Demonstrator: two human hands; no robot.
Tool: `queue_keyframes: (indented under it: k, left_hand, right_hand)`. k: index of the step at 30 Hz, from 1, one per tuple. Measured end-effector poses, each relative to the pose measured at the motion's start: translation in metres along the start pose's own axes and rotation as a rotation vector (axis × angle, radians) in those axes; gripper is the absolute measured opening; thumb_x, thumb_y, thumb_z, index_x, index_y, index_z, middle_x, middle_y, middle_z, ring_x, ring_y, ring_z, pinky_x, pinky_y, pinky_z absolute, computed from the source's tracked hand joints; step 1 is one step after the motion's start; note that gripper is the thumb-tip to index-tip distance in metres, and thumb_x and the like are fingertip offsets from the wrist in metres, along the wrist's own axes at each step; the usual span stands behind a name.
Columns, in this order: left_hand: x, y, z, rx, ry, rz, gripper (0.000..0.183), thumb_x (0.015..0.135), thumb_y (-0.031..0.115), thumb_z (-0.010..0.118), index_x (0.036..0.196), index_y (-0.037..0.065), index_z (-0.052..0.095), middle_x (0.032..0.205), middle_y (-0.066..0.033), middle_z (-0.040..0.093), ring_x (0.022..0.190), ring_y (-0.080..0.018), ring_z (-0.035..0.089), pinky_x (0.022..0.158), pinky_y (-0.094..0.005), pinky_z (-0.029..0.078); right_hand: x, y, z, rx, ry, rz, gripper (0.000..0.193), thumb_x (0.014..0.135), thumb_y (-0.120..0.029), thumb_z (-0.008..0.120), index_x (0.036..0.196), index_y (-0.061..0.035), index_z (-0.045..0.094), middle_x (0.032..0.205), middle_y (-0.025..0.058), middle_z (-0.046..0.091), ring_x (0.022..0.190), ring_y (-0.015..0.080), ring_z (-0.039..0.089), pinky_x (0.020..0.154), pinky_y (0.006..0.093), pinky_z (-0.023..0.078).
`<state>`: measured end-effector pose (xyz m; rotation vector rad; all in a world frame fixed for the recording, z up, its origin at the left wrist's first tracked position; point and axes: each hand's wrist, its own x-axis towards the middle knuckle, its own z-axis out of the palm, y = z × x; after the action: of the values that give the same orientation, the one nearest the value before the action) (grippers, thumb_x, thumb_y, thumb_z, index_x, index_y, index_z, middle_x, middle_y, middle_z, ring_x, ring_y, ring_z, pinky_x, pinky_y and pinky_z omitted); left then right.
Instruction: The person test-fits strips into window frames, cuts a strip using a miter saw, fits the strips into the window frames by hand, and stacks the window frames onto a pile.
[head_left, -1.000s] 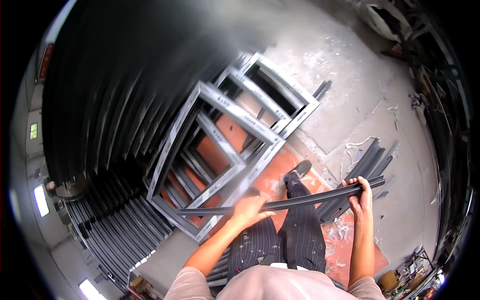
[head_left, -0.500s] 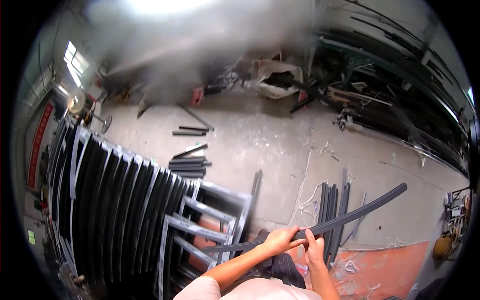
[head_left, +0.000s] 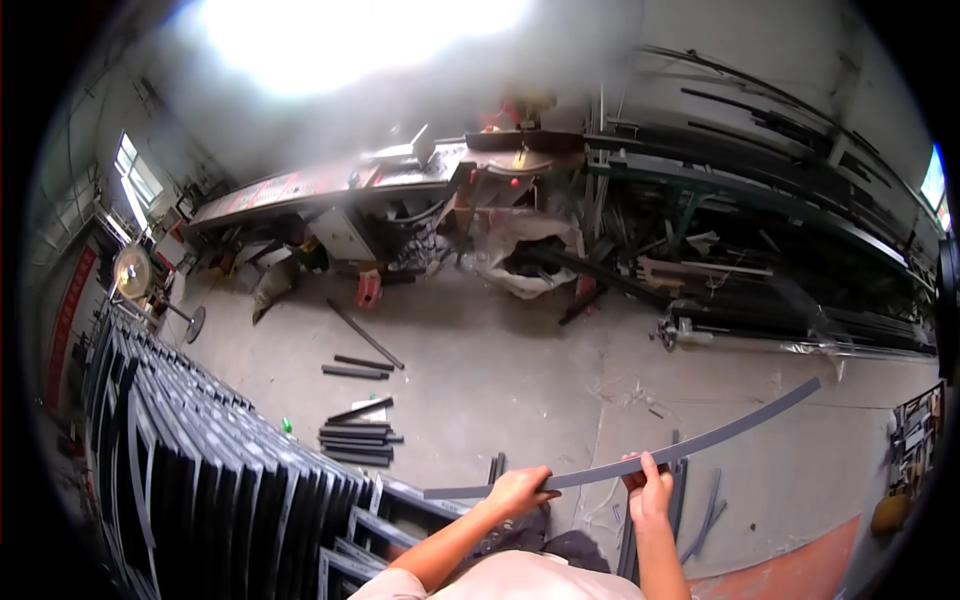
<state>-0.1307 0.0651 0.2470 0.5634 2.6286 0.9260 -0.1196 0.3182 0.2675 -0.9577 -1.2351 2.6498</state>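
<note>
A long dark grey profile strip (head_left: 715,436) lies across both my hands, raised above the floor; it looks bowed in this wide view. My left hand (head_left: 522,491) is wrapped around it toward its left end. Farther right along the strip, my right hand (head_left: 648,480) grips it with thumb and fingers, palm turned up. At my left stands a long row of dark frames (head_left: 240,480) with pale edges, packed upright side by side. Below my right hand, several dark strips (head_left: 680,500) lie on the floor, partly hidden by the hand and forearm.
Short dark bars (head_left: 357,443) are piled on the floor ahead left. A long workbench (head_left: 300,187) runs along the back, with a white sack (head_left: 530,280) below it. Racks of long profiles (head_left: 780,200) fill the far right. A fan (head_left: 135,272) stands far left; orange sheeting (head_left: 790,572) covers the near-right floor.
My view has tilted up, bringing the workbench into sight. My hands, close together before, are now spread apart along the strip, the left one nearer its left end.
</note>
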Motion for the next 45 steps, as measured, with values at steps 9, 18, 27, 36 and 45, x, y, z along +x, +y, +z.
queue_keyframes:
  k: [9, 18, 27, 36, 45]
  left_hand:
    - [0.225, -0.037, -0.106, 0.11, 0.11, 0.141, 0.035, 0.079, 0.035, 0.072, 0.09, 0.006, 0.057, 0.083, -0.0121, 0.061, 0.082, -0.0333, 0.061, 0.07, -0.0433, 0.047]
    - [0.472, -0.006, -0.167, -0.084, 0.296, 0.225, 0.04, 0.082, 0.031, 0.07, 0.108, 0.002, 0.058, 0.105, -0.0172, 0.06, 0.099, -0.036, 0.057, 0.084, -0.045, 0.047]
    - [0.561, -0.142, -0.329, -0.126, 0.808, -0.197, 0.03, 0.089, 0.022, 0.064, 0.11, 0.0, 0.06, 0.106, -0.0165, 0.061, 0.099, -0.0309, 0.059, 0.086, -0.0383, 0.047]
    - [0.693, -0.182, -0.535, -0.011, 1.056, -0.013, 0.021, 0.091, 0.01, 0.061, 0.11, 0.001, 0.059, 0.101, -0.0119, 0.062, 0.09, -0.0234, 0.061, 0.079, -0.033, 0.049]
    - [0.897, -0.138, -0.677, 0.873, 1.16, 0.283, 0.018, 0.084, 0.012, 0.068, 0.101, 0.006, 0.064, 0.092, -0.0094, 0.064, 0.089, -0.0282, 0.06, 0.082, -0.0373, 0.047]
  right_hand:
    - [0.172, -0.085, 0.115, -0.002, 0.106, -0.194, 0.023, 0.092, -0.021, 0.062, 0.106, -0.0068, 0.051, 0.095, 0.0082, 0.063, 0.088, 0.021, 0.067, 0.076, 0.0328, 0.058]
    - [0.409, -0.231, 0.322, -0.07, -0.123, -0.69, 0.027, 0.098, -0.028, 0.053, 0.114, -0.0068, 0.05, 0.073, 0.0019, 0.05, 0.061, 0.011, 0.048, 0.057, 0.0261, 0.043]
    - [0.603, -0.301, 0.429, -1.145, -0.258, -1.012, 0.046, 0.086, -0.042, 0.068, 0.114, -0.0067, 0.056, 0.082, 0.0099, 0.063, 0.068, 0.0242, 0.061, 0.063, 0.034, 0.048]
    - [0.755, -0.292, 0.457, -1.791, -0.407, -1.035, 0.046, 0.077, -0.035, 0.073, 0.112, -0.0111, 0.057, 0.082, 0.0133, 0.061, 0.074, 0.0347, 0.062, 0.062, 0.0435, 0.049]
    - [0.954, -0.255, 0.538, -2.029, -0.639, -1.097, 0.042, 0.075, -0.035, 0.074, 0.102, -0.0088, 0.055, 0.079, 0.0125, 0.059, 0.073, 0.0337, 0.061, 0.061, 0.0434, 0.049]
